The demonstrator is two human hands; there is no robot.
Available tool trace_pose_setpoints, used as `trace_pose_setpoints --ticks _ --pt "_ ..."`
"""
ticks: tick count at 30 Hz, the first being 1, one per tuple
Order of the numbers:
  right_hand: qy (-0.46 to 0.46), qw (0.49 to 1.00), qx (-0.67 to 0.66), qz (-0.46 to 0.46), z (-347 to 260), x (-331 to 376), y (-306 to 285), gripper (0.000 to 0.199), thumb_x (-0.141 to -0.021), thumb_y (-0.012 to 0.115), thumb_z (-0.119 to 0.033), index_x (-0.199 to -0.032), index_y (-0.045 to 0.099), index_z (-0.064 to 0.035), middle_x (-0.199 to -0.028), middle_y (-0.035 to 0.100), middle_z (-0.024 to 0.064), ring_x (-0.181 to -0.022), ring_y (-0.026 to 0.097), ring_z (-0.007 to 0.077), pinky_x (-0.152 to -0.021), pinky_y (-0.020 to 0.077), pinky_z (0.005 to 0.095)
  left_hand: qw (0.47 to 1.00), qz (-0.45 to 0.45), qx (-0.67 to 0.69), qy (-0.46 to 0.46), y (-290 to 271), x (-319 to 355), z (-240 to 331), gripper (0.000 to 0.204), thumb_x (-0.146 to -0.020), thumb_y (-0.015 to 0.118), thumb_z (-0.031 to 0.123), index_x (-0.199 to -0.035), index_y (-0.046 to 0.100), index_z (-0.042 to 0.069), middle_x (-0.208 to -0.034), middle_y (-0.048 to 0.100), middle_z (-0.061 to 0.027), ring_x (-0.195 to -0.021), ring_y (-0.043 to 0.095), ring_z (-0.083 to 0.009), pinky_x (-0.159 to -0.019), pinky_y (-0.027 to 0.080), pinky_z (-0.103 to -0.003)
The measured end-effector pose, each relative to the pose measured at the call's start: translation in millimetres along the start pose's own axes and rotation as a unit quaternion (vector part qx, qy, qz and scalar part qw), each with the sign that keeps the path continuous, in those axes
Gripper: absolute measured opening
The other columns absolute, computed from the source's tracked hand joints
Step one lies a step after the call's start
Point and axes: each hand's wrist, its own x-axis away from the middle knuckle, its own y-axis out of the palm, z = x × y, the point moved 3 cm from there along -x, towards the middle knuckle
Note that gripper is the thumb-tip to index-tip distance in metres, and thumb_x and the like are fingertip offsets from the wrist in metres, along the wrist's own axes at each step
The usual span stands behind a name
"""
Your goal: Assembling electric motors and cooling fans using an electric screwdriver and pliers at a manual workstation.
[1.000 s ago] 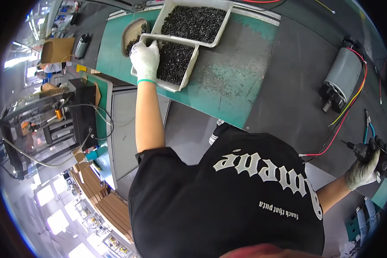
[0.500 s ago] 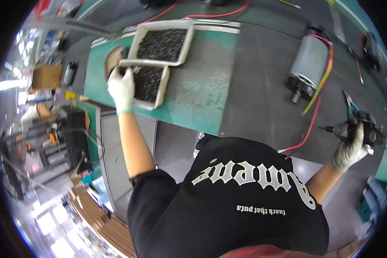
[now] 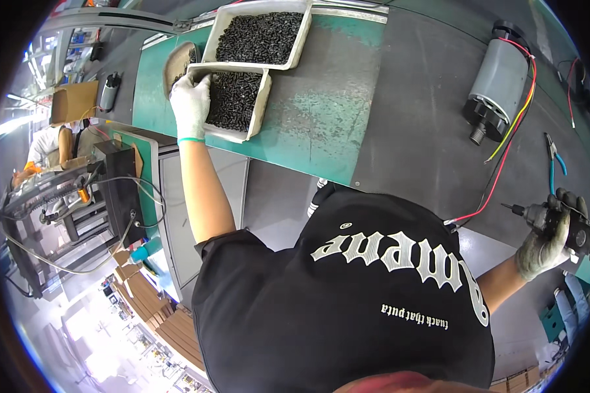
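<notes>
My left hand (image 3: 191, 108), in a white glove, is at the left edge of the nearer white bin (image 3: 259, 108), beside a shallow brown dish (image 3: 175, 65). Its fingers are curled toward the thumb; whatever they pinch is too small to make out. Small black parts, perhaps screws, fill this bin and the farther white bin (image 3: 301, 36). Off to the right, my gloved right hand (image 3: 545, 250) is wrapped round a dark power screwdriver (image 3: 578, 230), its bit pointing left.
A grey cylindrical motor (image 3: 501, 75) with red and yellow wires lies on the dark bench (image 3: 413, 105). Blue-handled pliers (image 3: 555, 160) rest between it and the screwdriver. A green mat (image 3: 328, 124) lies under the bins. Far left, another person (image 3: 46, 147) sits beyond a metal frame.
My left hand has stayed by the bin and dish, its fingers curling in closer. The right hand still holds the screwdriver. The whole view has shifted slightly, with the bins now higher in it.
</notes>
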Motion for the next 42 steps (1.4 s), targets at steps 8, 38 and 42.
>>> trace_pose_setpoints --ticks 8,38,42 --pt "0.005 1.000 0.004 0.001 2 -7 4 0.037 -0.090 0.057 -0.001 -0.124 0.049 0.0103 -0.111 0.061 0.0238 -0.099 0.063 0.0321 -0.087 0.0536 0.0419 0.978 0.028 -0.182 0.094 1 -5 8 0.025 -0.083 0.068 0.022 -0.102 0.071 0.005 -0.097 0.069 -0.0176 -0.092 0.067 -0.0338 -0.083 0.051 -0.039" --pt "-0.013 0.933 -0.311 -0.178 -103 -21 113 0.029 -0.087 0.069 -0.015 -0.108 0.048 -0.0121 -0.088 0.046 0.0014 -0.079 0.048 0.0140 -0.066 0.0484 0.0295 0.184 -0.558 0.802 -0.105 100 219 349 0.027 -0.095 0.061 0.027 -0.111 0.056 0.006 -0.087 0.043 0.0016 -0.066 0.034 -0.0050 -0.057 0.031 -0.019" --pt "0.034 0.888 -0.404 -0.217 -77 -28 89 0.026 -0.076 0.063 -0.013 -0.098 0.049 -0.0087 -0.090 0.042 0.0038 -0.088 0.042 0.0168 -0.077 0.0439 0.0284 0.213 -0.544 0.807 -0.083 101 217 348 0.028 -0.095 0.061 0.028 -0.107 0.056 0.004 -0.086 0.047 0.0001 -0.062 0.035 -0.0053 -0.056 0.033 -0.021"
